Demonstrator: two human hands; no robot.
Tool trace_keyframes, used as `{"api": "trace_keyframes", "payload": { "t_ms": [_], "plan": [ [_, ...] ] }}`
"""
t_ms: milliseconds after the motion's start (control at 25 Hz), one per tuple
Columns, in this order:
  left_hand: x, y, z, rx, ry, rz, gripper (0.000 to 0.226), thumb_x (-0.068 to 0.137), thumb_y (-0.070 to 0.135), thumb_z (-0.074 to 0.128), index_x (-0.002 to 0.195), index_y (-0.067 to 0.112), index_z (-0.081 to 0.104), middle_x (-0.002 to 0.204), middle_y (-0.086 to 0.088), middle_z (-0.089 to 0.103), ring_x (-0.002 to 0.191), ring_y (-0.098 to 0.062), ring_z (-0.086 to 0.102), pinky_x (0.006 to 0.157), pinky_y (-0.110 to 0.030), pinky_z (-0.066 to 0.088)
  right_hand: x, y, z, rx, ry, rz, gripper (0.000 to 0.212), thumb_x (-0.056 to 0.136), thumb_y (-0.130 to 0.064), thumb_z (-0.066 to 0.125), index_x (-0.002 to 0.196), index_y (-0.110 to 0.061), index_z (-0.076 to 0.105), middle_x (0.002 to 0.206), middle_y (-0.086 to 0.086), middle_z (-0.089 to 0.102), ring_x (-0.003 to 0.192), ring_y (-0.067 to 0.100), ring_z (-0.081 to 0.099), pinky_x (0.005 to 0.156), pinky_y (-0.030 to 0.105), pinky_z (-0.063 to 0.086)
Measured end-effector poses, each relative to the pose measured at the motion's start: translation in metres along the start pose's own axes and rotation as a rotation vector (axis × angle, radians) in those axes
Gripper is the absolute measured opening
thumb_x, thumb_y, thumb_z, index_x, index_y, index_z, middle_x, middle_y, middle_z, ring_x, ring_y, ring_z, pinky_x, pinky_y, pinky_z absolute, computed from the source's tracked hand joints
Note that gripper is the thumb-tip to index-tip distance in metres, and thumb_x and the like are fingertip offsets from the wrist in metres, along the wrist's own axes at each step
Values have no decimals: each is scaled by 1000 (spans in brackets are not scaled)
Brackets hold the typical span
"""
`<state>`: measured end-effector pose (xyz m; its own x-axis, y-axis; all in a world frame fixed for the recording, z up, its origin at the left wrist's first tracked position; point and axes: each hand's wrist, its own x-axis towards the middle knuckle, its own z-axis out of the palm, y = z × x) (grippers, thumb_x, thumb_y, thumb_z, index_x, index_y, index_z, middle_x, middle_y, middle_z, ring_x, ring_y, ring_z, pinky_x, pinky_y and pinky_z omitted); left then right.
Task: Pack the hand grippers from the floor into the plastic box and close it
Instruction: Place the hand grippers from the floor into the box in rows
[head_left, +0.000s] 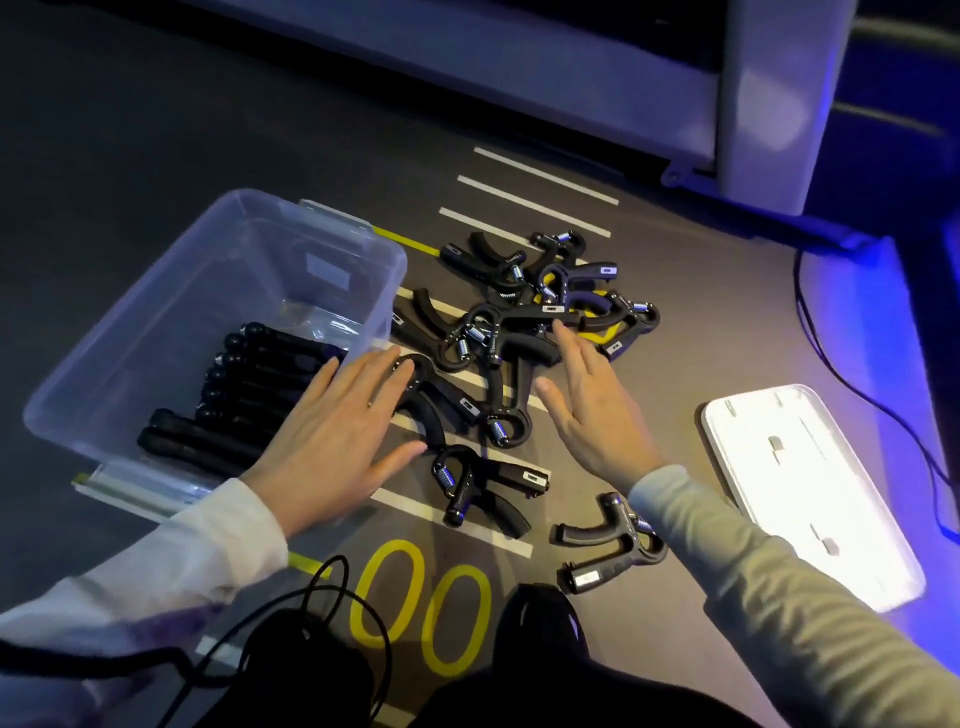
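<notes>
Left hand (337, 441) spread flat with straight fingers, holding nothing, fingertips over a hand gripper (434, 402) just beside the plastic box (208, 291) at 9 o'clock. Right hand (587, 410) likewise flat and holding nothing, fingertips reaching the pile of hand grippers (535, 301) at 12 o'clock. Several black grippers (244, 395) already inside the lidless box; 2 more loose on the floor (727, 322) at 6 o'clock, white lid (810, 488) lying well apart at 3 o'clock.
</notes>
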<state>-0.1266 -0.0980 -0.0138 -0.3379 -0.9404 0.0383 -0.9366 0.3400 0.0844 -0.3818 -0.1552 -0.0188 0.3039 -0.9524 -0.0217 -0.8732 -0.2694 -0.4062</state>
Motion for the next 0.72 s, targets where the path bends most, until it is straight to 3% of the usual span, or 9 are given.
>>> {"api": "trace_keyframes", "payload": {
  "t_ms": [120, 240, 400, 560, 720],
  "plan": [
    [-2, 3, 6, -6, -19, 31, 73, 85, 57, 30, 132, 3, 45, 133, -14, 51, 120, -30, 50, 98, -48, 40, -17, 25, 27, -59, -114, 62, 60, 98, -41, 38, 149, -15, 21, 149, 4, 32, 134, 21, 36, 106, 34, 37],
    [-3, 4, 15, -3, -36, 47, 71, 85, 54, 31, 133, 4, 45, 134, -14, 50, 122, -28, 47, 101, -47, 38, -32, 45, 59, -124, -269, 89, 46, 97, -36, 44, 138, -15, 38, 133, 4, 46, 116, 24, 52, 92, 35, 49],
    [-3, 3, 20, 25, -27, 31, 67, 83, 49, 36, 134, 4, 42, 139, -16, 43, 128, -31, 39, 101, -50, 38, -40, 53, 94, -206, -472, 107, 39, 95, -29, 46, 131, -15, 44, 123, 5, 50, 109, 28, 56, 86, 38, 49],
    [-10, -1, 23, 19, -24, 2, 69, 78, 35, 68, 132, 1, 44, 143, -21, 37, 131, -35, 36, 100, -52, 40, -34, 59, 112, -346, -457, 72, 44, 95, -23, 46, 138, -18, 36, 124, 5, 48, 109, 26, 58, 85, 36, 51],
    [-15, -8, 23, 2, -34, -36, 71, 72, 30, 75, 130, -2, 48, 143, -22, 36, 131, -35, 35, 101, -50, 40, -28, 59, 115, -392, -458, -9, 44, 97, -27, 45, 138, -18, 33, 126, 5, 48, 110, 25, 55, 85, 35, 47]
  ]
}}
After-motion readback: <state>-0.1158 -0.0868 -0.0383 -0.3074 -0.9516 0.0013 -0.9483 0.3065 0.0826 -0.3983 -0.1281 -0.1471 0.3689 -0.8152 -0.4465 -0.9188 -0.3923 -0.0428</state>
